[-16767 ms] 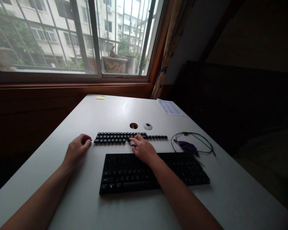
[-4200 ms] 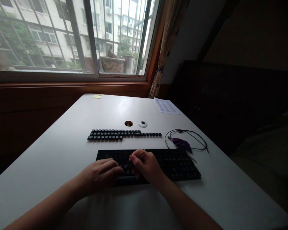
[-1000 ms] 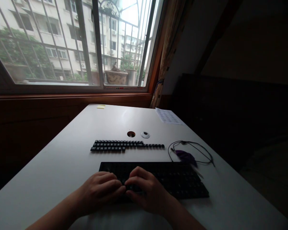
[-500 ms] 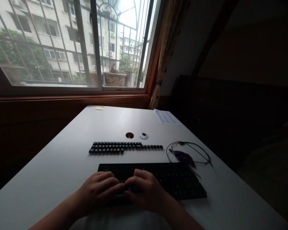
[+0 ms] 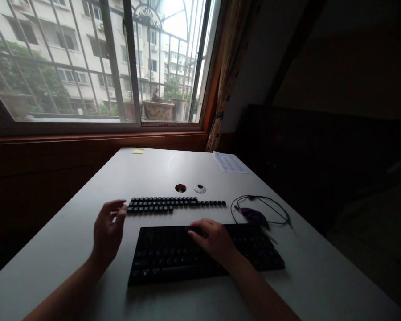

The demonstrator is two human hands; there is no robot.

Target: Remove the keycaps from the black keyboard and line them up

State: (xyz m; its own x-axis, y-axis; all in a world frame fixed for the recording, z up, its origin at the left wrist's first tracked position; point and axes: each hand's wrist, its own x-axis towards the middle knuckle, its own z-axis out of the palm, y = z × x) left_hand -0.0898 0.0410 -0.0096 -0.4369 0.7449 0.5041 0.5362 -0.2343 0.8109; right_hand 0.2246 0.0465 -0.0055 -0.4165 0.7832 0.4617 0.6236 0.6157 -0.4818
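Note:
My left hand [image 5: 107,234] is at the left end of the rows of loose black keycaps [image 5: 163,204]. Its thumb and bent forefinger come close together there, and whether a keycap sits between them is hidden. The black keyboard [image 5: 173,274] lies in front of me, with keycaps on its lower rows and a dark, bare-looking upper left part. Over its upper middle, my right hand [image 5: 215,243] has its thumb and curled fingers closed about something small and dark. I cannot make that out against the keyboard.
Right of the keycaps lie a coiled black cable [image 5: 270,198] and a dark purple item [image 5: 254,217]. Behind are a round desk hole [image 5: 181,188], a ring-shaped cover [image 5: 199,189], printed paper [image 5: 232,162] and yellow notes [image 5: 138,151]. A barred window [image 5: 153,67] rises beyond the white desk [image 5: 63,249].
My left hand has left the keyboard and moved up and left to the keycap rows. My right hand has shifted up and slightly right, uncovering the keyboard's lower left rows.

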